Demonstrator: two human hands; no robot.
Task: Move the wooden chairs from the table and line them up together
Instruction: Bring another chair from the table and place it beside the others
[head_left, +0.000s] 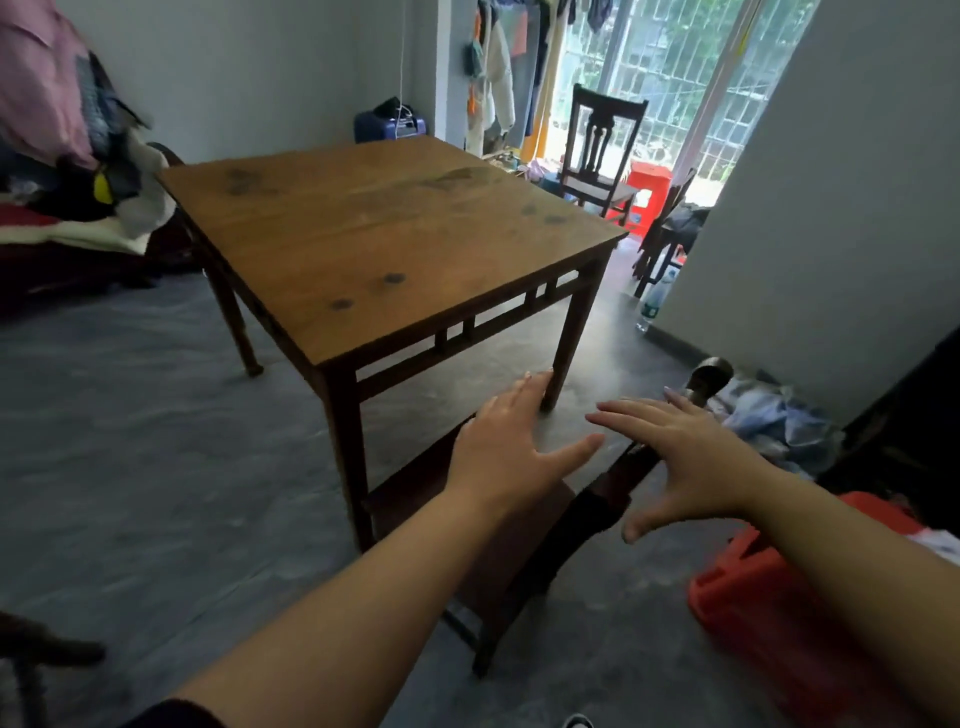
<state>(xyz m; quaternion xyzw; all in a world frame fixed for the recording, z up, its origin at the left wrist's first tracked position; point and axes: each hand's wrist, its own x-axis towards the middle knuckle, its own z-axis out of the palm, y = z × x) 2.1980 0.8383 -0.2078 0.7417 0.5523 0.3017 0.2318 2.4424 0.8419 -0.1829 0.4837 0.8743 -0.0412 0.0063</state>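
Progress looks early: one wooden chair (524, 540) sits tucked at the near corner of the table (384, 228), under both arms, while the left hand (511, 447) and right hand (680, 452) hover spread and empty above it, gripping nothing. Another dark chair (597, 150) stands well apart by the barred window (670, 62), so, as I judge it, the lining-up remains undone. Bare grey floor (130, 415) surrounds the table, with piled clothes (62, 130) left and a red stool (753, 587) right.

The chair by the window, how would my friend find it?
Start at the big wooden table and look past its far right corner toward the bright window. A dark wooden chair stands there alone, with a red stool beside it.
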